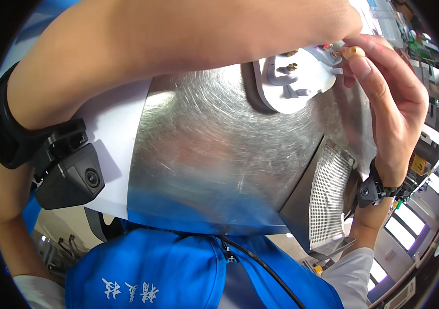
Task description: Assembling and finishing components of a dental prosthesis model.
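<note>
A white moulded plastic part (286, 95) with rounded edges lies on a scratched metal tabletop (204, 134). Small brass fittings (292, 67) stand up from it, and short white pegs stick out at its side. My left forearm crosses the top of the view and covers the part's far edge. The back of my left hand (347, 23) shows beside the part, its fingers hidden. At the part's right end, my right hand (392, 85) is closed, thumb and fingers pinching a small cream-yellow piece (354, 51) with a dark hole. A tiny red bit (327, 47) shows close by.
A perforated metal tray (330, 198) stands tilted at the table's right edge. White sheeting (108, 154) lies along the left side. A black cable (266, 270) hangs over my blue apron. Small black cameras are strapped to both my arms. Cluttered shelves (431, 103) stand at far right.
</note>
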Demonstrator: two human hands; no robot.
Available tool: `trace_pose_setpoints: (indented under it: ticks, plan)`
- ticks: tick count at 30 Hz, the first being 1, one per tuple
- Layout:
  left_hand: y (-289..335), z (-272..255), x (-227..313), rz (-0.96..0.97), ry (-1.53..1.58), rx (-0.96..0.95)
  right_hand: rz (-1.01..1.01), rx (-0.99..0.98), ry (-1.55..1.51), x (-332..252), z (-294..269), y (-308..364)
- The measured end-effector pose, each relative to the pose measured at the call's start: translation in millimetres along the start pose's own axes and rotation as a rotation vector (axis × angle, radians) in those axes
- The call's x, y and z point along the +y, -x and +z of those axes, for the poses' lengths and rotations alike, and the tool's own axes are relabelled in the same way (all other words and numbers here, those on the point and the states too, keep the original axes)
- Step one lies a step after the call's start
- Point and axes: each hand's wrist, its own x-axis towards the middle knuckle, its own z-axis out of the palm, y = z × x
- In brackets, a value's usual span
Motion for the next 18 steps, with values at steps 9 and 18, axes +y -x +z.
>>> trace_pose_setpoints:
  ticks: [9,18]
  plan:
    - [2.1,6.7,-0.6,-0.011,0.005,0.013,-0.069,0.084,0.125,-6.2,15.4,0.6]
    - [5.0,9.9,-0.9,-0.021,0.000,0.030,-0.140,0.176,0.173,-1.1,18.5,3.5]
